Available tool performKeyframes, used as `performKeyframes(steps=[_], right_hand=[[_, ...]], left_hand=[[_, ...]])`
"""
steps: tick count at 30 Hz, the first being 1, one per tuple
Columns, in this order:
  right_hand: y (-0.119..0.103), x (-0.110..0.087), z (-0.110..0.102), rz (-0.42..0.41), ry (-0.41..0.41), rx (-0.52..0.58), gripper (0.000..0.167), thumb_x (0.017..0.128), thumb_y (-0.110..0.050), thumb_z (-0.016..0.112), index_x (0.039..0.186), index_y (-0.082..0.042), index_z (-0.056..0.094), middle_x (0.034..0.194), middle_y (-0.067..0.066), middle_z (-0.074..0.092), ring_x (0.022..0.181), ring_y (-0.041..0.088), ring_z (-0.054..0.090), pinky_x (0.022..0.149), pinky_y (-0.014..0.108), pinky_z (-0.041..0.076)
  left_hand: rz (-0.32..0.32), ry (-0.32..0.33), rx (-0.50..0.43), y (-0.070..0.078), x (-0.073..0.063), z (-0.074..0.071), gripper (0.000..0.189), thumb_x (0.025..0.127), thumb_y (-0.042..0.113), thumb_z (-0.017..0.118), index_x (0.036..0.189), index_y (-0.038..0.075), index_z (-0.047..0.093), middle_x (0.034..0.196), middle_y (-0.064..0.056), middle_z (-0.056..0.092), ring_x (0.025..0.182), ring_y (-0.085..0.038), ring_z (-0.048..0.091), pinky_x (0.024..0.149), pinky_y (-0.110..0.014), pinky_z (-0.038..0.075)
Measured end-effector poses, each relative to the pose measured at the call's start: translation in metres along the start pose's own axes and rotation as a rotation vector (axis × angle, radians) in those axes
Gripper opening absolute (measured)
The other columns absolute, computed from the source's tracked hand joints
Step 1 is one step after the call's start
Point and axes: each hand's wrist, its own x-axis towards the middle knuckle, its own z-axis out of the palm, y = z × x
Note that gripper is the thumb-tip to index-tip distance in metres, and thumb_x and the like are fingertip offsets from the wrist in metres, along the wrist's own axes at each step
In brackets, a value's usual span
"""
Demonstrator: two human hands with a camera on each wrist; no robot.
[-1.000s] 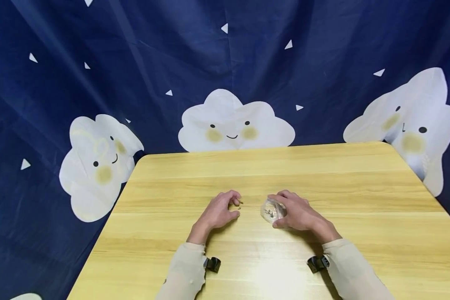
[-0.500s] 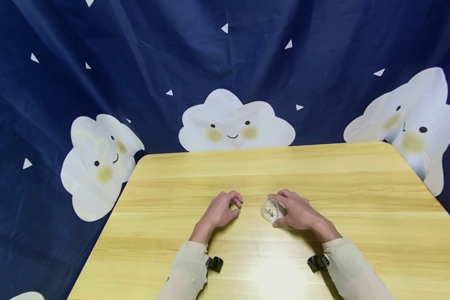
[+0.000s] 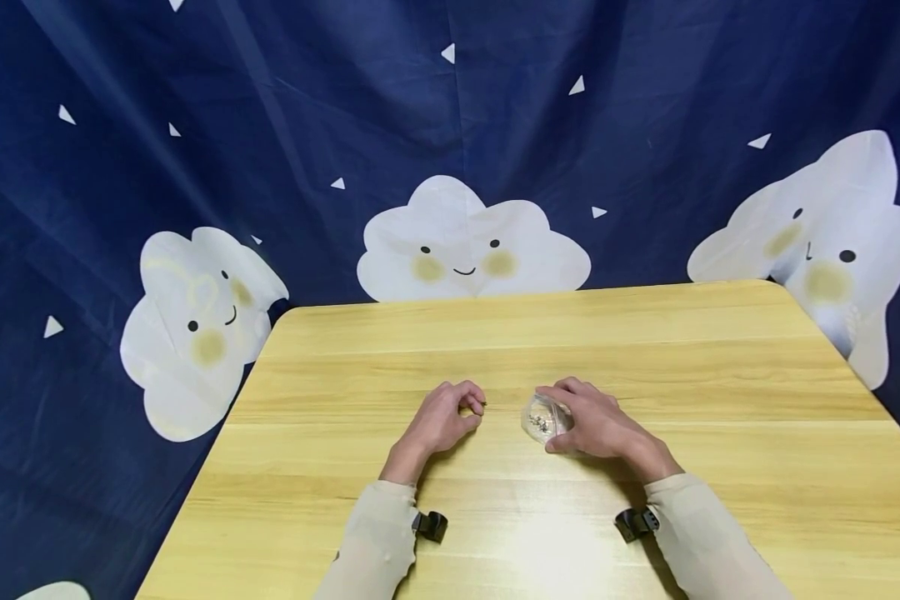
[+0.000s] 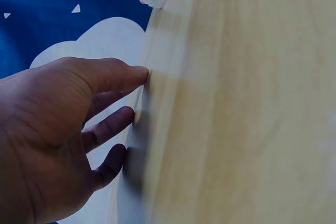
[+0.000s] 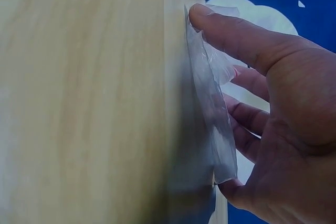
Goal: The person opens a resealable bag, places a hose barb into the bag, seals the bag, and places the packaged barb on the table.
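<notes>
Plastic bag (image 3: 544, 414): gripped by the thumb and fingers of the right hand (image 3: 598, 425), low at the table (image 3: 495, 342).
Tiny bits (image 3: 539, 424): seen inside.
Left hand (image 3: 437, 422): fingers bent; whether anything is pinched cannot be told.

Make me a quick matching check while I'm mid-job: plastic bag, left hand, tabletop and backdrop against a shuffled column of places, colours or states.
1. plastic bag
2. left hand
3. tabletop
4. backdrop

A. mostly dark blue
B. clear, held by the right hand
C. pale wood grain
D. lowered to the wooden surface, left of the bag

Pairs: 1-B, 2-D, 3-C, 4-A
</notes>
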Motion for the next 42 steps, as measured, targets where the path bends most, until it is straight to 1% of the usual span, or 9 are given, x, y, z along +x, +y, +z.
performKeyframes(steps=[3,9,14,18,21,25,29,34,42], right_hand=[[0.001,0.0,0.0,-0.005,0.004,-0.003,0.082,0.068,-0.034,0.085,0.141,-0.02,0.05,0.129,0.006,0.054,0.114,0.027,0.052,0.096,0.058,0.038],[0.001,0.0,-0.002,-0.001,0.003,-0.002,0.082,0.068,-0.034,0.086,0.141,-0.02,0.05,0.129,0.006,0.054,0.113,0.027,0.052,0.094,0.058,0.038],[-0.001,0.0,-0.004,0.005,-0.001,-0.001,0.081,0.069,-0.035,0.085,0.141,-0.021,0.05,0.128,0.005,0.054,0.113,0.026,0.052,0.093,0.057,0.038],[-0.001,0.0,-0.003,0.003,-0.002,0.006,0.082,0.069,-0.034,0.086,0.141,-0.021,0.05,0.129,0.005,0.054,0.113,0.027,0.052,0.094,0.058,0.038],[0.0,0.0,-0.003,0.001,0.002,0.007,0.082,0.069,-0.033,0.086,0.141,-0.02,0.049,0.129,0.006,0.054,0.113,0.028,0.052,0.094,0.059,0.038],[0.001,-0.001,-0.002,0.004,0.004,0.01,0.081,0.069,-0.034,0.086,0.141,-0.02,0.05,0.129,0.006,0.053,0.114,0.028,0.052,0.094,0.059,0.038],[0.001,0.0,-0.001,0.005,0.003,0.013,0.081,0.069,-0.034,0.086,0.14,-0.02,0.05,0.13,0.007,0.054,0.115,0.028,0.052,0.095,0.059,0.037],[0.001,0.0,-0.001,0.006,0.003,0.01,0.082,0.068,-0.035,0.086,0.14,-0.02,0.051,0.129,0.006,0.054,0.114,0.028,0.052,0.094,0.059,0.038],[0.001,0.001,-0.001,0.003,0.004,0.004,0.082,0.068,-0.035,0.086,0.141,-0.021,0.05,0.13,0.005,0.053,0.115,0.028,0.052,0.094,0.058,0.039]], left_hand=[[0.01,0.006,0.013,0.0,0.0,0.0,0.018,0.083,0.012,0.07,0.098,0.022,0.066,0.082,0.015,0.067,0.082,-0.012,0.053,0.079,-0.026,0.042],[0.041,0.021,0.085,-0.001,0.0,0.0,0.016,0.084,0.013,0.067,0.098,0.021,0.065,0.08,0.016,0.063,0.079,-0.009,0.05,0.078,-0.025,0.042],[0.071,0.032,0.138,-0.001,0.001,0.0,0.015,0.084,0.015,0.065,0.098,0.02,0.064,0.082,0.015,0.064,0.081,-0.009,0.052,0.085,-0.031,0.043],[0.093,0.036,0.145,-0.001,0.0,-0.001,0.016,0.086,0.016,0.063,0.102,0.018,0.063,0.085,0.012,0.066,0.082,-0.009,0.054,0.088,-0.032,0.045],[0.113,0.042,0.108,0.0,0.0,-0.002,0.022,0.087,0.015,0.062,0.109,0.014,0.061,0.088,0.011,0.066,0.08,-0.006,0.056,0.084,-0.026,0.047],[0.126,0.047,-0.008,0.004,0.0,-0.005,0.034,0.087,0.013,0.062,0.12,0.007,0.058,0.09,0.009,0.066,0.075,-0.003,0.057,0.075,-0.019,0.05],[0.138,0.054,-0.106,0.009,0.0,-0.007,0.04,0.086,0.012,0.064,0.124,0.005,0.056,0.09,0.009,0.065,0.073,-0.001,0.055,0.071,-0.018,0.05],[0.148,0.065,-0.163,0.016,0.002,-0.007,0.039,0.087,0.013,0.064,0.124,0.004,0.055,0.091,0.01,0.064,0.076,-0.003,0.056,0.073,-0.019,0.05],[0.175,0.066,-0.252,0.022,0.005,-0.001,0.039,0.087,0.01,0.063,0.123,0.001,0.055,0.092,0.005,0.065,0.08,-0.004,0.059,0.08,-0.02,0.052]])
